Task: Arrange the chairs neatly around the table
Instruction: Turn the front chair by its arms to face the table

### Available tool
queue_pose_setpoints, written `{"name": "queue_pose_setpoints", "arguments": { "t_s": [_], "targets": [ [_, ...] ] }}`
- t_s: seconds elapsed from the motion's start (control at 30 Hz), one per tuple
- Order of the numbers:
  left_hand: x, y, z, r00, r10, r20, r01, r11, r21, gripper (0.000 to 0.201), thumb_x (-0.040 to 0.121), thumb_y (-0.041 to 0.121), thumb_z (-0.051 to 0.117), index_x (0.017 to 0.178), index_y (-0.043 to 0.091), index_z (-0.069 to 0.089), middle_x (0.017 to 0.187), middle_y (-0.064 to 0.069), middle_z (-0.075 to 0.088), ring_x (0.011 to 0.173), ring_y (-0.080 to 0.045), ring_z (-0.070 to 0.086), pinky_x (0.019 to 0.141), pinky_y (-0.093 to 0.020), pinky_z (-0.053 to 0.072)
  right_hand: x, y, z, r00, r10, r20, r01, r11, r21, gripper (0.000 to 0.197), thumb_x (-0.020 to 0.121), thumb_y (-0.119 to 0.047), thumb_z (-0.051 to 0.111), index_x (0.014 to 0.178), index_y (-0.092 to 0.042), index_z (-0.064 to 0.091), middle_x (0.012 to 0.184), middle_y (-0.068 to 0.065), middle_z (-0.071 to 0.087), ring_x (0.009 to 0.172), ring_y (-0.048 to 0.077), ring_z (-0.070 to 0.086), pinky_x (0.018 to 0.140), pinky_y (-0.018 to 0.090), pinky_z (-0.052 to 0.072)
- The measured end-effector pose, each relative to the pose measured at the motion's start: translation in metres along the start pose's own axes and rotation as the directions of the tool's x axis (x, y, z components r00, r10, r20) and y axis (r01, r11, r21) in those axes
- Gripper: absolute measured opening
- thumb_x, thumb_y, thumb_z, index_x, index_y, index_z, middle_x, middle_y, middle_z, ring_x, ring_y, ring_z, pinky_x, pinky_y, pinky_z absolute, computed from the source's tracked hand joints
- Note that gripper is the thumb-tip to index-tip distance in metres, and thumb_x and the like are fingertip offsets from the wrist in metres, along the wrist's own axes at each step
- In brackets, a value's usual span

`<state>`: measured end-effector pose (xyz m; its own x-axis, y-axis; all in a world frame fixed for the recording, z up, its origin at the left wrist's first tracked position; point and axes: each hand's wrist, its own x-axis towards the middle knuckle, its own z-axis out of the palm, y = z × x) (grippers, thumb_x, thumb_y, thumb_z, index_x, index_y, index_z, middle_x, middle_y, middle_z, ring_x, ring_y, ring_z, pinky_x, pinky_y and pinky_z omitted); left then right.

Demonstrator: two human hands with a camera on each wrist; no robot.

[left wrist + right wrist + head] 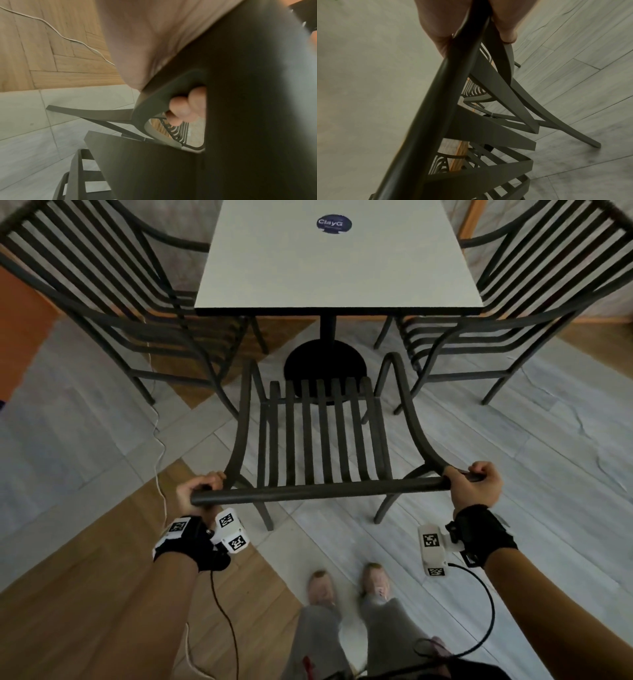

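A dark slatted chair stands in front of me, its seat facing a white square table on a black pedestal. My left hand grips the left end of the chair's top rail, and my right hand grips the right end. In the left wrist view my fingers curl round the chair frame. The right wrist view shows my right hand wrapped round the dark rail. The chair's front edge is short of the table's near edge.
Two more dark slatted chairs flank the table, one at the left and one at the right. A thin white cable runs over the floor at the left. My feet stand behind the chair on grey and wood floor.
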<state>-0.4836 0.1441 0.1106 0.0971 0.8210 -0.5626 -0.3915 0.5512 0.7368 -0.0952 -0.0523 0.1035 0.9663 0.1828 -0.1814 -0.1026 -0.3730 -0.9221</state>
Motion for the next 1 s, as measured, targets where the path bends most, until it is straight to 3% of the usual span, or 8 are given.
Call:
{"name": "queue_pose_setpoints", "arguments": {
  "t_s": [0.17,0.3,0.4,0.47,0.63,0.77,0.9,1.0],
  "targets": [
    [0.004,-0.006,-0.009,0.983,-0.108,0.151,0.125,0.987,-0.106,0.035,0.042,0.014,0.074,0.07,0.009,0.053,0.089,-0.011,0.056,0.104,-0.025,0.059,0.11,-0.036,0.034,0.0,0.007,-0.018,0.998,-0.006,0.055,0.013,0.993,-0.119,0.027,0.065,-0.02,0.074,0.079,-0.025,0.051,0.104,0.006,0.043,0.086,0.024,0.051,0.088,0.04,0.051],
    [0.001,-0.005,0.003,0.983,-0.148,0.105,0.16,0.98,-0.117,0.012,0.047,0.011,0.059,0.04,0.012,0.049,0.079,-0.005,0.054,0.083,-0.02,0.056,0.093,-0.034,0.04,0.003,0.001,-0.012,0.999,0.033,0.041,-0.026,0.985,-0.169,0.026,0.068,-0.018,0.075,0.073,-0.03,0.052,0.11,0.004,0.036,0.106,0.033,0.053,0.098,0.043,0.049],
    [0.023,0.004,0.006,0.987,-0.12,0.109,0.13,0.987,-0.089,0.01,0.05,0.01,0.063,0.042,0.012,0.057,0.067,-0.003,0.057,0.074,-0.015,0.06,0.097,-0.032,0.042,0.011,-0.012,0.001,0.999,0.028,0.028,-0.023,0.986,-0.165,0.025,0.065,-0.02,0.075,0.082,-0.021,0.056,0.11,0.006,0.042,0.102,0.031,0.055,0.096,0.042,0.049],
    [0.038,0.009,0.014,0.981,-0.145,0.128,0.145,0.989,0.009,0.011,0.052,0.009,0.072,0.05,0.01,0.061,0.055,-0.001,0.063,0.064,-0.013,0.064,0.083,-0.031,0.052,0.022,-0.016,0.011,0.999,0.037,0.03,-0.031,0.987,-0.159,0.033,0.057,-0.029,0.074,0.085,-0.022,0.058,0.115,0.012,0.054,0.1,0.032,0.059,0.092,0.041,0.052],
    [0.075,0.017,0.038,0.987,-0.09,0.134,0.103,0.99,-0.093,0.03,0.025,0.019,0.076,0.039,0.012,0.05,0.074,-0.007,0.051,0.083,-0.019,0.058,0.088,-0.034,0.045,0.05,-0.034,0.042,0.999,0.02,0.032,-0.014,0.987,-0.163,0.043,0.065,-0.02,0.077,0.104,-0.012,0.06,0.121,0.017,0.058,0.096,0.027,0.057,0.091,0.039,0.05],
    [0.104,0.026,0.058,0.996,-0.086,0.038,0.088,0.993,-0.083,0.013,0.045,0.013,0.06,0.035,0.012,0.052,0.075,-0.008,0.055,0.084,-0.017,0.058,0.097,-0.028,0.042,0.073,-0.05,0.068,0.999,0.001,0.032,0.004,0.985,-0.173,0.048,0.068,-0.02,0.077,0.111,-0.007,0.06,0.12,0.018,0.058,0.092,0.02,0.053,0.082,0.03,0.045],
    [0.132,0.037,0.076,0.995,-0.093,-0.039,0.09,0.994,-0.063,0.007,0.059,0.002,0.056,0.058,0.006,0.051,0.045,-0.002,0.051,0.055,-0.014,0.052,0.077,-0.021,0.045,0.092,-0.063,0.091,0.999,0.009,0.038,-0.003,0.986,-0.168,0.048,0.071,-0.02,0.075,0.114,-0.009,0.058,0.109,0.008,0.05,0.093,0.019,0.051,0.093,0.037,0.049],
    [0.151,0.042,0.089,0.991,-0.077,-0.105,0.071,0.995,-0.066,0.014,0.079,-0.001,0.048,0.066,0.004,0.051,0.059,-0.007,0.052,0.04,-0.011,0.052,0.061,-0.018,0.048,0.105,-0.068,0.105,0.999,0.012,0.049,-0.003,0.984,-0.176,0.048,0.071,-0.021,0.075,0.115,-0.01,0.058,0.109,0.008,0.05,0.094,0.019,0.051,0.094,0.038,0.05]
  ]
}}
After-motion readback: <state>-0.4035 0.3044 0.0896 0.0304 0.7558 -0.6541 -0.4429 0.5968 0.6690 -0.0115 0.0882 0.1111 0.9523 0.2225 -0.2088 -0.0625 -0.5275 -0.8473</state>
